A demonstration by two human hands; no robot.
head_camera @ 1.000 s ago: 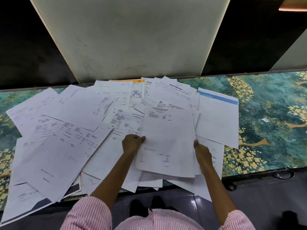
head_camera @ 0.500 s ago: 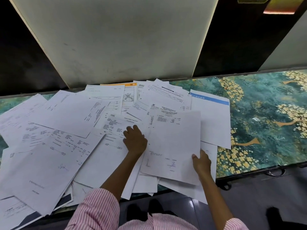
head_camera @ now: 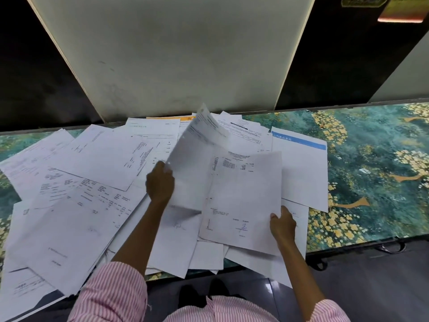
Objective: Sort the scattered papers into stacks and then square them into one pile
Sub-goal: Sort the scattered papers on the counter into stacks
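Left hand (head_camera: pixel 160 180): fingers curled, gripping lifted sheet (head_camera: pixel 195 159) arching up beyond it.
Right hand (head_camera: pixel 282 223): pinching printed sheet (head_camera: pixel 243 196) to its left.

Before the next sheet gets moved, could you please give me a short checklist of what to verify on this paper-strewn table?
1. Left hand grips the lifted curling white sheet: ok, pinched at its left edge.
2. Right hand holds the signed white printed sheet: ok, at its lower right corner.
3. Only one sheet in the left hand: cannot tell.
4. Loose white papers all lie fully on the table: not ok, several overhang the near edge.
5. Bare room on the teal floral tabletop for a stack: ok, to the right of the blue-headed sheet.
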